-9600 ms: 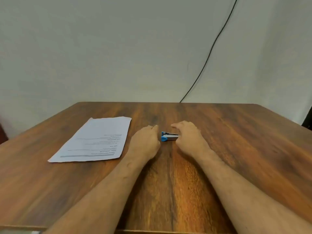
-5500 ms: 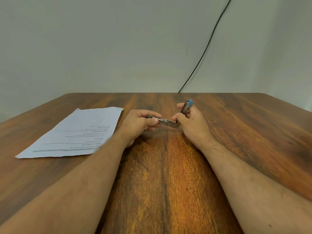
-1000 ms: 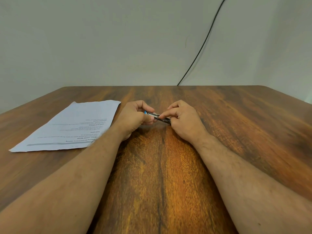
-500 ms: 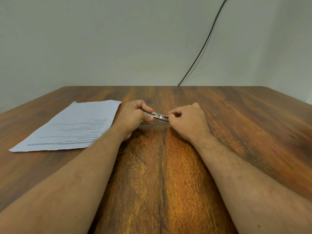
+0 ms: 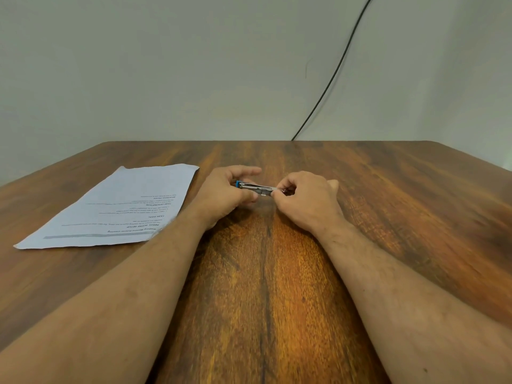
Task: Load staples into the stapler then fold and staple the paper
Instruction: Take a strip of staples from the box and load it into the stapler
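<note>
A small metal stapler (image 5: pixel 257 189) with a blue end is held just above the middle of the wooden table (image 5: pixel 388 206). My left hand (image 5: pixel 225 194) grips its blue left end. My right hand (image 5: pixel 306 199) pinches the stapler's right end between thumb and forefinger. Whether staples sit in it is too small to tell. A printed sheet of paper (image 5: pixel 122 209) lies flat on the table to the left of my left hand, untouched and unfolded.
A black cable (image 5: pixel 335 70) runs down the pale wall behind the table's far edge. Both forearms rest over the near half of the table.
My right hand has shifted from lying over the stapler's top to pinching its right end. The left hand keeps its hold. The paper has not moved.
</note>
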